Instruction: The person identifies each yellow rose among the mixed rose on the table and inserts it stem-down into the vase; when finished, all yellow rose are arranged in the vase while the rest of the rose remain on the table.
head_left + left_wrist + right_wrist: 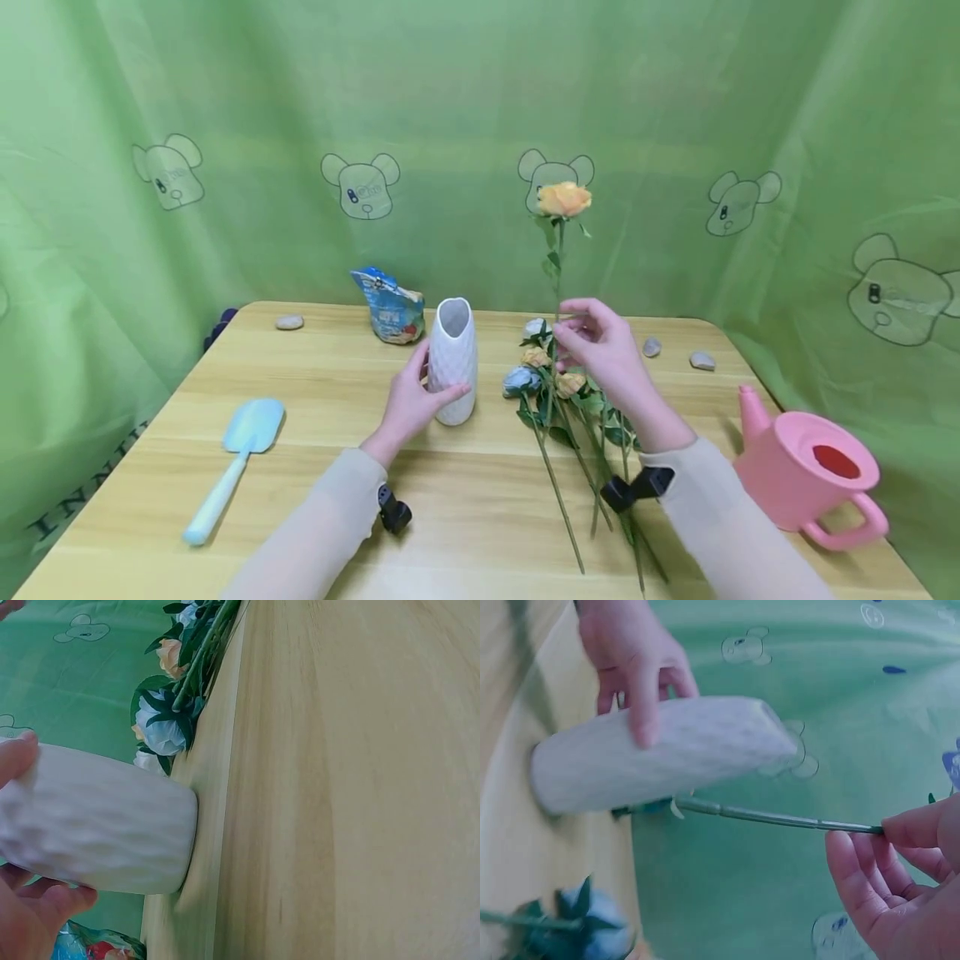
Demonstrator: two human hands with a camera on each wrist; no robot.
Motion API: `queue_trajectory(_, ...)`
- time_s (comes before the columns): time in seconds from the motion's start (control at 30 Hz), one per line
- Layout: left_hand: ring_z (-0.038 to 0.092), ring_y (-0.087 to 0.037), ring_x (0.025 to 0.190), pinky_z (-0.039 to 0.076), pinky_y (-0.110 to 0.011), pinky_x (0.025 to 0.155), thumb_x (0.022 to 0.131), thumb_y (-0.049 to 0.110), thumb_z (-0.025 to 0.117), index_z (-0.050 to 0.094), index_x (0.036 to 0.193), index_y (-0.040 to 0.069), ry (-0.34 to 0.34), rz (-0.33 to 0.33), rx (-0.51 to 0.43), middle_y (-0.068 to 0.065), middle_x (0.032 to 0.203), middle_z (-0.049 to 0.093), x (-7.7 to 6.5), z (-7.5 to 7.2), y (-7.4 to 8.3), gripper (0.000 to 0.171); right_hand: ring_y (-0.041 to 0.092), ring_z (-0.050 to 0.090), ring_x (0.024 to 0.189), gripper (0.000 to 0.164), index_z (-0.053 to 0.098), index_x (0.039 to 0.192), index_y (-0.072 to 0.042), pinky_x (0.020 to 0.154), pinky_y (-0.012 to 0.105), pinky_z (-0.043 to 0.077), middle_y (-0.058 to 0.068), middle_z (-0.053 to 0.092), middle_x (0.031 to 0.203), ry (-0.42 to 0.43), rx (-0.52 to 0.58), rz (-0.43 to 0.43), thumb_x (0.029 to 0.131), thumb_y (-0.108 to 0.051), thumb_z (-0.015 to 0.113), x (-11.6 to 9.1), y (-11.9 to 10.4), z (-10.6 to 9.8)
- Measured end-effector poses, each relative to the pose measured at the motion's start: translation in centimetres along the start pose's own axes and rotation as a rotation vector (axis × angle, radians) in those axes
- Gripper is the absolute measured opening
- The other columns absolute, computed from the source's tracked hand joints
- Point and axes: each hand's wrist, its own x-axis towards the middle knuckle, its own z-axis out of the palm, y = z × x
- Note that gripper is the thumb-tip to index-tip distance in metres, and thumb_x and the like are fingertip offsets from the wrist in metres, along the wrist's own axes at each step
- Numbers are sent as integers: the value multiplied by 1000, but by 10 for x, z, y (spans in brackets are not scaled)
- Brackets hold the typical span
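Observation:
A white textured vase (454,371) stands upright on the table, and my left hand (414,398) grips it with thumb in front and fingers round the far side. My right hand (600,342) pinches the green stem (780,818) of an artificial peach-orange rose (565,200) between thumb and fingers. The bloom points up, well above the hand, to the right of the vase. Below that hand lie several loose flowers, among them a blue rose (521,381) and a small peach one (570,384), their stems toward the near edge.
A pink watering can (806,467) stands at the right. On the left lies a light blue toy shovel (243,458). Behind the vase is a blue snack bag (393,308). Grey stones (702,361) sit near the back, and a green curtain (465,100) hangs behind the table.

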Motion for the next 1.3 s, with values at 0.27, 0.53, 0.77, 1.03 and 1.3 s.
queue_trajectory(0.27,52,-27,116,44,-42,94,67,22,84,42,137,28,9,-14,-32,1,131,51,-1,2,0,81,23,59,75,36,49,123,-1,66,37,56,17,56,99,15,68,-57,88,-2,60,32,-31,32)
queue_trajectory(0.53,52,-29,115,45,-41,93,67,22,84,42,137,28,13,-22,-28,-1,131,51,0,0,-3,81,20,58,68,34,51,119,0,62,34,56,13,56,93,58,154,-150,87,0,61,61,-53,61)
queue_trajectory(0.77,53,-27,114,45,-41,93,67,21,84,42,137,28,14,3,-12,0,131,51,0,0,-3,82,19,57,66,32,51,117,3,60,33,56,12,56,90,124,191,-220,87,1,60,78,-59,79)
queue_trajectory(1.03,52,-25,114,45,-41,93,69,25,83,41,138,28,11,16,6,1,132,50,-1,1,-8,82,21,57,70,28,55,114,0,65,32,55,12,59,87,106,27,-204,86,-1,61,79,-23,92)
queue_trajectory(1.3,52,-24,114,45,-40,94,70,24,83,40,139,28,7,18,4,-1,130,51,2,-1,-8,82,23,55,84,25,60,110,-1,77,31,48,14,61,93,55,-139,-223,85,-3,63,75,7,99)
